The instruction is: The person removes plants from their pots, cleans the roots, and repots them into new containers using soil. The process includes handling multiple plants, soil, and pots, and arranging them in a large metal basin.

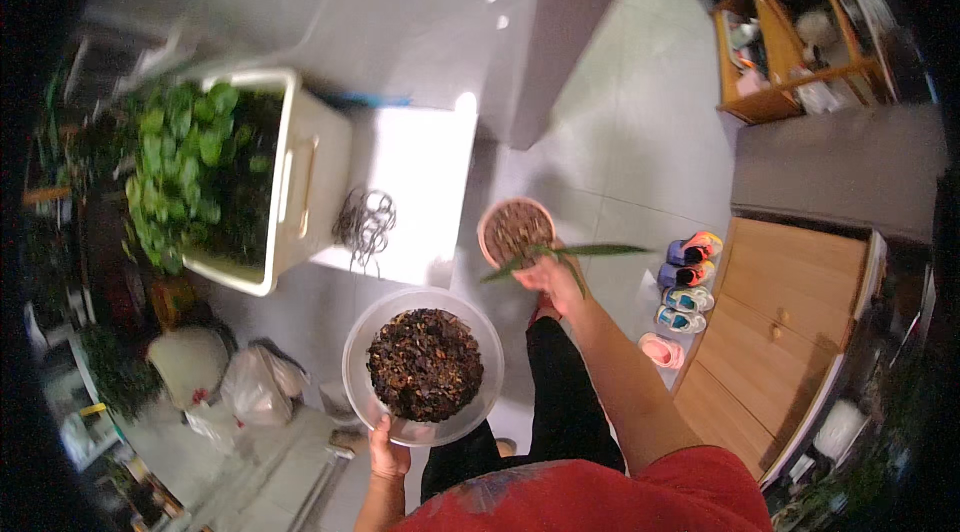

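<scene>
With its thumb over the near rim, my left hand (388,451) holds a translucent plastic bowl (491,389). Dark brown leafy mulch (426,365) fills much of the bowl. My right hand (553,280) reaches forward to a small plant (607,250) with long, narrow green leaves. The fingers appear closed around the plant's base, where leaves spread out on both sides. Just beyond those fingers is a round terracotta-coloured pot (484,232) of brown, chunky soil (517,228). Whether the plant is rooted in that soil is hidden by the hand.
A cream plastic planter box (322,157) of leafy greens (180,164) stands left, beside a white sheet (420,187) and tangled dark cord (366,224). Plastic bags (259,385) lie lower left. Several shoes (684,299) line a wooden cabinet (780,337). Open wooden shelving (780,36) stands upper right.
</scene>
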Demonstrator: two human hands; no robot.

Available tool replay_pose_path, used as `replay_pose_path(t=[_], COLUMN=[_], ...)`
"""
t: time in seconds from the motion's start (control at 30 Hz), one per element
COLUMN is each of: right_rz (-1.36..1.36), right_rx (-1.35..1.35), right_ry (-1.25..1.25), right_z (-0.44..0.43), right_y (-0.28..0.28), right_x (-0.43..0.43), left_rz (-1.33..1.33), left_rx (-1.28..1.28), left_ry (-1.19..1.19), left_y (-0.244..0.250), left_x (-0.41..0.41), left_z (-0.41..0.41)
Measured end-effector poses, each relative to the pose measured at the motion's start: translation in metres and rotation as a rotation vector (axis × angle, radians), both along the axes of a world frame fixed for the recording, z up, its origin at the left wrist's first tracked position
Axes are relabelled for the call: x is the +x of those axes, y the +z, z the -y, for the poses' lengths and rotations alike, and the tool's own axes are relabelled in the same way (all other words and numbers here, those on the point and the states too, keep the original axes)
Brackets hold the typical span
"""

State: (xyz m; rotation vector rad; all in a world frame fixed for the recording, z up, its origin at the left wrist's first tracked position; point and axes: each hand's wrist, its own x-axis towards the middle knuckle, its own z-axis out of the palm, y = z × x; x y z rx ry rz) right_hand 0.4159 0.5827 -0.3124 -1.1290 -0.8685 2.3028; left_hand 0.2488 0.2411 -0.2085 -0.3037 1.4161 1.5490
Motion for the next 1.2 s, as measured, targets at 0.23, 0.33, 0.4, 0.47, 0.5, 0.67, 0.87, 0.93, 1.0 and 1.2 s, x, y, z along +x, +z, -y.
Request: replay_pose_path(t=[0.23, 0.33, 0.4, 0.47, 0.5, 0.67, 0.87, 0.93, 1.0, 1.2], right_rz=[0.304, 0.371, 0.402, 0.413, 0.415, 0.510, 0.503, 0.475, 0.465, 0.516], right_rx=[-0.033, -0.106, -0.128, -0.075, -0.081, -0.119, -0.233, -0.228, -0.205, -0.110], right_ry=[-0.420, -0.529, -0.621, -0.759, -0.772, -0.816, -0.927, -0.857, -0.811, -0.731], right_z=[-0.019, -0.060, -0.101, -0.130, -0.146, -0.286, -0.410, -0.458, -0.498, -0.643], right_y=[0.085, 0.121, 0.151, 0.160, 0.173, 0.238, 0.222, 0.220, 0.222, 0.241], right_x=[0.171, 0.227, 0.243, 0.280, 0.278, 0.275, 0.292, 0.293, 0.290, 0.264], left_rz=[0.154, 0.217, 0.273, 0.281, 0.261, 0.405, 0.350, 0.284, 0.278, 0.202], left_rx=[0.014, 0.022, 0.108, 0.115, 0.100, 0.147, 0.062, 0.001, -0.048, -0.012], left_ry=[-0.280, -0.373, -0.440, -0.436, -0.414, -0.410, -0.431, -0.413, -0.373, -0.218], left_y=[0.066, 0.090, 0.100, 0.122, 0.137, 0.123, 0.108, 0.113, 0.109, 0.108], left_x=[0.039, 0.062, 0.069, 0.105, 0.115, 0.119, 0.150, 0.152, 0.151, 0.132], left_z=[-0.158, -0.246, -0.304, -0.366, -0.381, -0.529, -0.704, -0.754, -0.795, -0.919])
